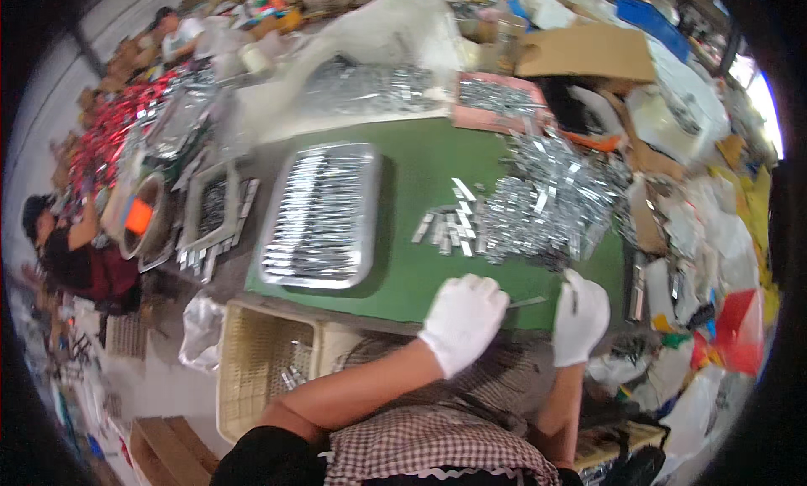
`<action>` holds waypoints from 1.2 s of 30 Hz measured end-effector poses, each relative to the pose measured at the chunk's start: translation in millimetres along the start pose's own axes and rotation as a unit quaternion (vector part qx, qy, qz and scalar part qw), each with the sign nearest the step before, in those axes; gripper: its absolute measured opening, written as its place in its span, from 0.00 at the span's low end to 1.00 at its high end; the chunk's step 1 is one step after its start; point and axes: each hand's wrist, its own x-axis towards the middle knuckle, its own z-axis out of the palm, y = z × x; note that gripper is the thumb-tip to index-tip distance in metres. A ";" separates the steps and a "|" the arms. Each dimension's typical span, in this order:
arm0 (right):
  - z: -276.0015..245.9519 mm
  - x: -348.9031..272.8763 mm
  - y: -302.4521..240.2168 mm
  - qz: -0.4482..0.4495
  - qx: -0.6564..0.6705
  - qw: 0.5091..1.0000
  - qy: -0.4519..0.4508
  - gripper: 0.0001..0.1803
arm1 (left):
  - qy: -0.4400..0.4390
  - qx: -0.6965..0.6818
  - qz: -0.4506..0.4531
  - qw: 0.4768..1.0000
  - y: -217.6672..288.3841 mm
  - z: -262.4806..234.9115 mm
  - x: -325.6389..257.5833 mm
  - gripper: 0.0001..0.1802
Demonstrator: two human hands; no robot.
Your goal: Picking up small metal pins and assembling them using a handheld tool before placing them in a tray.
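Your left hand pinches a thin strip over the worktop; whether your right hand pinches anything, I cannot tell.

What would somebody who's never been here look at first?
Probably the big heap of shiny silver pieces on the right of the green tabletop. Left of it, a metal tray holds silver rows; the white-gloved left hand and right hand are at the near edge. Far left, a glittery red heap stands out.

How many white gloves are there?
2. One white glove is on the left hand, another white glove on the right hand. More may be hidden in the clutter.
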 end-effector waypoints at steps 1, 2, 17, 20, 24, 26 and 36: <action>-1.4 -0.7 2.7 0.007 -0.006 1.000 -0.014 0.12 | -0.002 0.007 0.002 1.000 -3.1 -1.6 -2.5 0.08; -1.2 -1.2 6.4 -0.005 -0.010 1.000 -0.008 0.12 | 0.000 0.022 -0.013 1.000 -11.5 -9.9 -6.9 0.08; 5.1 -3.0 6.2 -0.007 -0.032 0.999 -0.002 0.11 | -0.015 0.051 -0.160 0.986 -232.8 -153.5 -110.2 0.07; 4.3 -4.5 6.9 -0.009 -0.037 0.999 -0.004 0.10 | -0.021 0.051 -0.159 0.986 -233.1 -152.5 -111.7 0.07; 4.3 -4.9 7.6 -0.011 -0.046 0.999 0.000 0.10 | -0.055 0.087 -0.148 0.984 -232.7 -155.7 -101.5 0.07; 6.6 -3.9 9.1 -0.012 -0.043 0.999 -0.002 0.11 | -0.093 0.119 -0.136 0.979 -231.1 -159.4 -93.2 0.07; 3.6 -7.9 22.9 -0.036 -0.025 0.999 0.024 0.11 | -0.087 0.089 -0.178 0.976 -228.6 -143.1 -80.0 0.12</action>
